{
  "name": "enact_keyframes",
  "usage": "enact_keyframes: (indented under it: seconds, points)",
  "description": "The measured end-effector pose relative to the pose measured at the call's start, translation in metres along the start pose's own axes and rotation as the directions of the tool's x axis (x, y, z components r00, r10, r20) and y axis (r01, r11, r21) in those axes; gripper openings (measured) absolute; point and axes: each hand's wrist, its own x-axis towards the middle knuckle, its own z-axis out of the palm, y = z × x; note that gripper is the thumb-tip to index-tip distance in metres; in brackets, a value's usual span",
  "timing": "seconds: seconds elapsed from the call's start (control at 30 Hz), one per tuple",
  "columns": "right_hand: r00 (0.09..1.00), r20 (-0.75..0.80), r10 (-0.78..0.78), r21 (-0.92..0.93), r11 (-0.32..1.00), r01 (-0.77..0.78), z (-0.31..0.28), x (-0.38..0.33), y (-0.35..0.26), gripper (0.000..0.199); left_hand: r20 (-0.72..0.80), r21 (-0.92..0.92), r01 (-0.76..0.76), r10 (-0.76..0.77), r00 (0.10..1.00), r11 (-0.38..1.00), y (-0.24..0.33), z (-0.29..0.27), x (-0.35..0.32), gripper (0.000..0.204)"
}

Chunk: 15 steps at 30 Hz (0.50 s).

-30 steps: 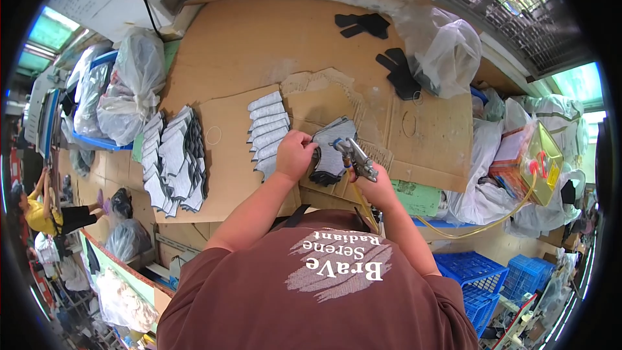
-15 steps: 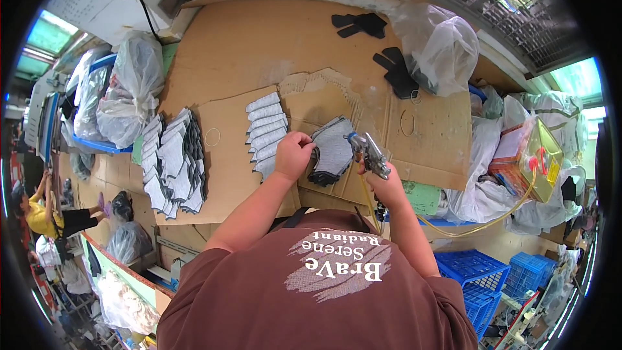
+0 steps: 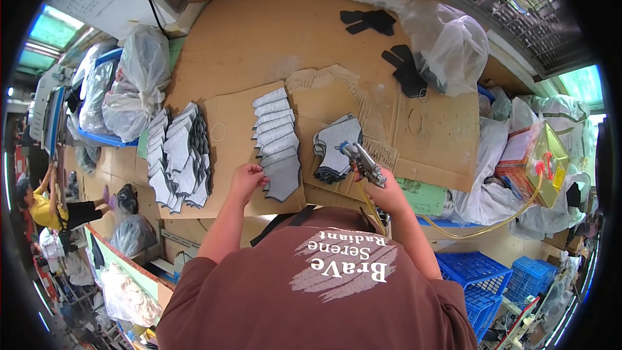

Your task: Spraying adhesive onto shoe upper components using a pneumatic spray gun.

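My left hand point(image 3: 247, 183) is closed, its fingertips pinching the left edge of a darker grey fabric piece point(image 3: 283, 174). That piece lies at the near end of an overlapping row of grey fabric pieces point(image 3: 275, 120) on the cardboard. My right hand point(image 3: 387, 196) grips a metal spray gun point(image 3: 368, 164), its nozzle pointing left over a stack of grey cut pieces point(image 3: 330, 142) with dark undersides. From the gun hangs a yellow hose point(image 3: 370, 206). Overlapping rows of similar pieces point(image 3: 184, 149) lie farther left.
Cardboard point(image 3: 246, 39) covers the table. Black cut pieces point(image 3: 407, 71) and a clear plastic bag point(image 3: 453, 52) lie at the far right. The hose runs to a yellow metal can point(image 3: 552, 167). Blue crates point(image 3: 470, 272) stand at lower right. A person in yellow point(image 3: 45, 204) is at far left.
My left hand has moved from the stack leftward to the row's near end, where a darker grey piece now lies. The spray gun stays over the stack.
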Motion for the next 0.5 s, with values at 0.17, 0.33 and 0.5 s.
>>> enact_keyframes:
  seconds: [0.17, 0.33, 0.5]
  points:
    - [1.0, -0.001, -0.016, -0.004, 1.0, 0.016, 0.004, 0.005, 0.008, 0.026, -0.015, 0.736, -0.427, 0.643, 0.766, 0.525, 0.003, 0.015, -0.004, 0.01]
    - [0.996, -0.035, -0.076, 0.009, 0.997, 0.077, 0.01, 0.011, 0.013, 0.023, 0.033, 0.406, -0.685, 0.739, 0.673, 0.605, 0.04, 0.079, 0.001, 0.015]
    - [0.998, -0.058, -0.015, 0.083, 0.996, 0.02, 0.012, 0.013, 0.007, 0.016, 0.038, 0.289, -0.717, 0.74, 0.671, 0.635, 0.076, 0.122, 0.002, 0.019]
